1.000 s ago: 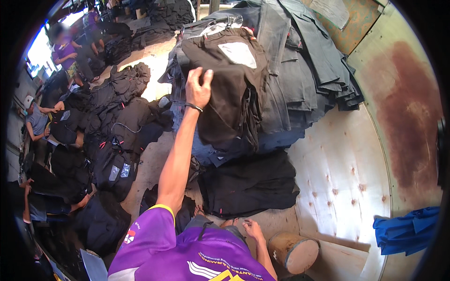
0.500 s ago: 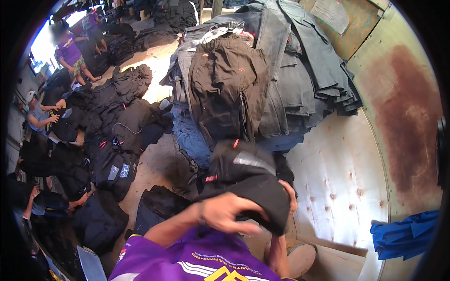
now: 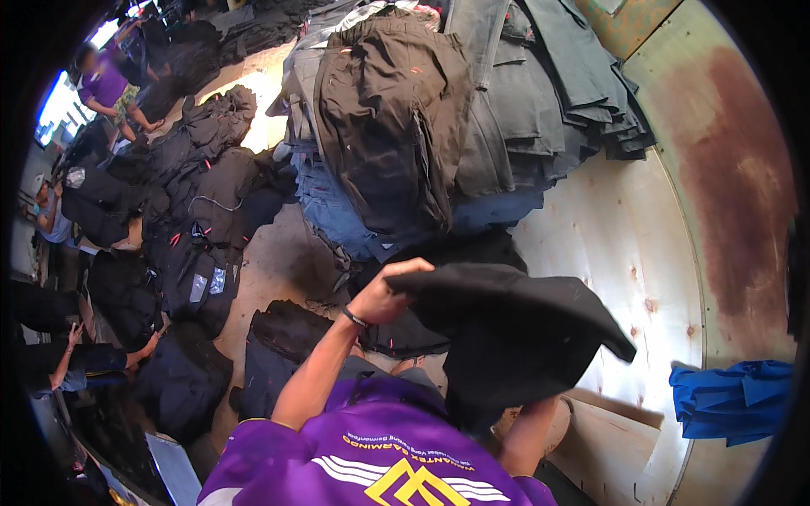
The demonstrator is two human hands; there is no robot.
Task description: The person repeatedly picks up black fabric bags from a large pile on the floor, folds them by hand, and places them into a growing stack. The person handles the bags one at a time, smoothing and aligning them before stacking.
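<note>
A black garment is spread out in front of my chest, its folds wide and its far corner sticking out to the right. My left hand is closed around the garment's left edge, a dark band on the wrist. The right forearm reaches up under the cloth, which hides my right hand and its fingers. Whether the garment is trousers or something else I cannot tell. Beneath and behind it lie more dark garments, one with a small red tag.
Ahead stands a tall pile of grey and blue trousers, with dark brown trousers draped over its front. Dark clothes heap on the floor at left, where other people sit and stand. A blue cloth lies at right by the wooden wall.
The black garment has gone from a folded bundle to spread cloth, shifted right. My left hand has moved up and closed on its edge; my right hand has gone out of sight beneath it.
</note>
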